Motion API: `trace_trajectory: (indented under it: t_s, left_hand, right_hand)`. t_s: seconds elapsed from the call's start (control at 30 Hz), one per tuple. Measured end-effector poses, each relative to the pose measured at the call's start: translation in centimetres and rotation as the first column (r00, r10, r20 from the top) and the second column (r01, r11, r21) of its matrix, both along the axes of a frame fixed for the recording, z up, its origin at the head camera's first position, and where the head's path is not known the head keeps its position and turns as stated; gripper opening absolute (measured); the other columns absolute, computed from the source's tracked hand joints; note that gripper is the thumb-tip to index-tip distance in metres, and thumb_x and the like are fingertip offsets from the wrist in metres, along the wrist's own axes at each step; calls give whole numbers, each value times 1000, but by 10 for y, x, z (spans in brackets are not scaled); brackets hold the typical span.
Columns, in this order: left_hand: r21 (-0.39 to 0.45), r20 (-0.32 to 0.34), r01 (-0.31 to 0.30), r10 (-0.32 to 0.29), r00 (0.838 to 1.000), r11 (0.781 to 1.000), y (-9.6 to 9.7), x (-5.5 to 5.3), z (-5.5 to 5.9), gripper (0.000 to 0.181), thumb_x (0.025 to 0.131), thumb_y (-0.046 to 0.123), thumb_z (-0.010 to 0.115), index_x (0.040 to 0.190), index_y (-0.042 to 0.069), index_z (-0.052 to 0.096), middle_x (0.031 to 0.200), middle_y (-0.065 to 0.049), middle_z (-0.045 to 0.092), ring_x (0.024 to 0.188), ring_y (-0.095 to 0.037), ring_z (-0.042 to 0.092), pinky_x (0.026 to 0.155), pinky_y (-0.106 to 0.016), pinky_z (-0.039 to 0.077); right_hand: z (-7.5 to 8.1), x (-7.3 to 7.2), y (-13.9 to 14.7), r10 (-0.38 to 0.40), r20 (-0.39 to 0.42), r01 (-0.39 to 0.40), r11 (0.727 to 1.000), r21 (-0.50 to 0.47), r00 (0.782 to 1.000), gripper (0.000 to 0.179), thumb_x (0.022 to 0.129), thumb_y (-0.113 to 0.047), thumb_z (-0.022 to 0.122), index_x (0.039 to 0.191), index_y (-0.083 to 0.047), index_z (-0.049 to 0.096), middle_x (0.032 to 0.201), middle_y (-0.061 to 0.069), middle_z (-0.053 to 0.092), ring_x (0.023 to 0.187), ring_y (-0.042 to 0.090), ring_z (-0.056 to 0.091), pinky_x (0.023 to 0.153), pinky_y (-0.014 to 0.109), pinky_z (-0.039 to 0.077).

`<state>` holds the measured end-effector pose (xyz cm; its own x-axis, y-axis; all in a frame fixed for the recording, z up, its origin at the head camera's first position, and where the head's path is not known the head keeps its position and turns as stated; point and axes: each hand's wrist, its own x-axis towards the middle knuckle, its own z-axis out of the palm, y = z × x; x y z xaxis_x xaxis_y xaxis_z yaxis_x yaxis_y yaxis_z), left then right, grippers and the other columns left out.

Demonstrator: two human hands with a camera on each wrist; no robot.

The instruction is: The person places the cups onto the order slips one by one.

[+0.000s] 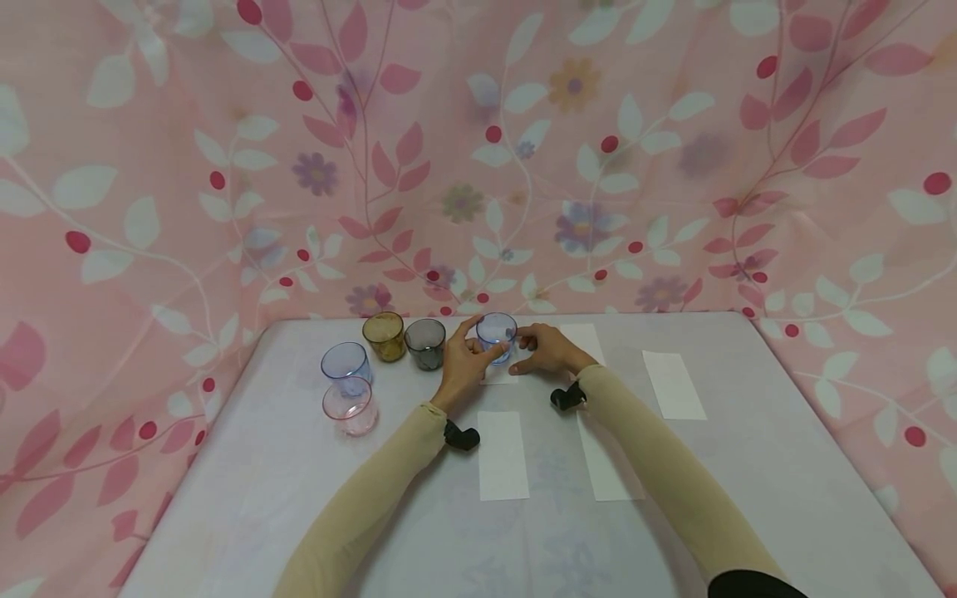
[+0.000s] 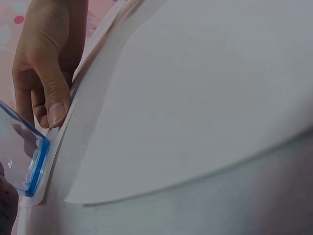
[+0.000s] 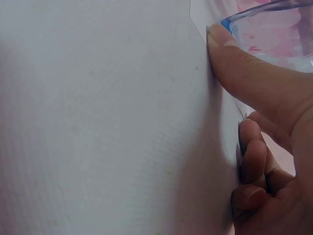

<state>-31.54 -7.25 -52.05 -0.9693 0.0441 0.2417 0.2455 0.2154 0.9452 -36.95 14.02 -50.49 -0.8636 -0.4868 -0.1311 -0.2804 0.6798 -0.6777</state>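
My left hand (image 1: 467, 362) holds a clear blue glass (image 1: 497, 332) upright by its left side, over a white paper strip (image 1: 499, 376) near the table's far edge. In the left wrist view, only a bit of that hand shows beside the blue base of the glass (image 2: 36, 169). To the right of the glass is my right hand (image 1: 552, 349), its fingers loosely bent and its fingertips close to the glass. The right wrist view shows the right thumb (image 3: 232, 58) low by the base of the glass, its tip at the paper's corner.
Left of my hands stand an amber glass (image 1: 385, 337), a grey glass (image 1: 425, 345), another blue glass (image 1: 346, 365) and a pink glass (image 1: 350, 407). More paper strips lie on the white table (image 1: 254, 498), one nearer (image 1: 503, 457) and one at right (image 1: 673, 385). A floral cloth (image 1: 449, 149) hangs behind.
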Motion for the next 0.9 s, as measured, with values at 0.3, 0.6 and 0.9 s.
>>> trace_trajectory:
  t_s: [0.3,0.6,0.9]
  left_hand:
    - [-16,3,0,0,1000,1000,0,1,0,82,92,28,86,158,3,44,57,5,51,41,-10,48,43,-24,36]
    - [-47,27,-8,9,1000,999,0,3,-1,80,92,29,86,157,6,46,59,5,53,43,-9,49,45,-23,35]
    - [-57,26,-13,14,1000,998,0,5,-5,79,92,25,85,155,1,45,59,5,53,45,-8,50,45,-22,34]
  right_hand:
    - [-1,-1,0,3,-6,-3,1000,-5,1000,58,84,-30,93,129,-6,67,110,7,62,100,22,54,93,37,44]
    - [0,-2,0,16,-12,-16,1000,14,1000,54,84,-30,93,126,-7,67,110,6,62,99,21,53,91,35,44]
    - [1,0,0,11,-9,-11,1000,9,1000,54,84,-31,93,126,-7,68,110,6,63,100,21,54,92,36,45]
